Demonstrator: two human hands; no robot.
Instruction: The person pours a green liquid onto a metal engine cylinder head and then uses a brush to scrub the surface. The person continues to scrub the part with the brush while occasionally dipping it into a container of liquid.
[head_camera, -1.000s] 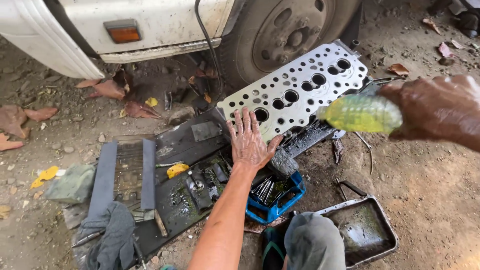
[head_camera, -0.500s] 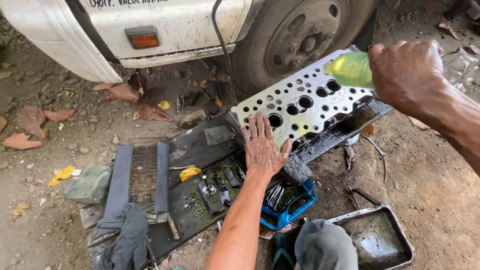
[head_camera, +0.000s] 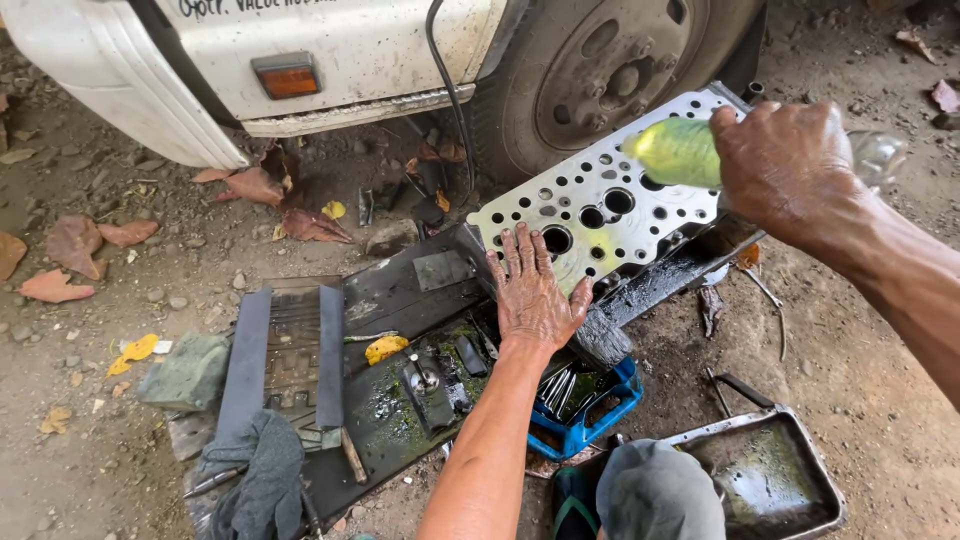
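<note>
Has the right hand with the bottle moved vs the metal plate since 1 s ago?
Yes. The right hand with the green bottle has moved from beyond the perforated metal plate's right end to above it.

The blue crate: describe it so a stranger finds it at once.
Start at the truck wheel, drop to the perforated metal plate under the left hand. Just below that wrist sits the blue crate, holding metal rods; it is the only bright blue item.

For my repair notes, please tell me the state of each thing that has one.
Cylinder head: propped at a tilt, wet near its lower edge.
Bottle: tipped sideways over the cylinder head.
Right hand: gripping the bottle.
Left hand: flat, fingers spread on the cylinder head.
Tray: oily inside.
</note>
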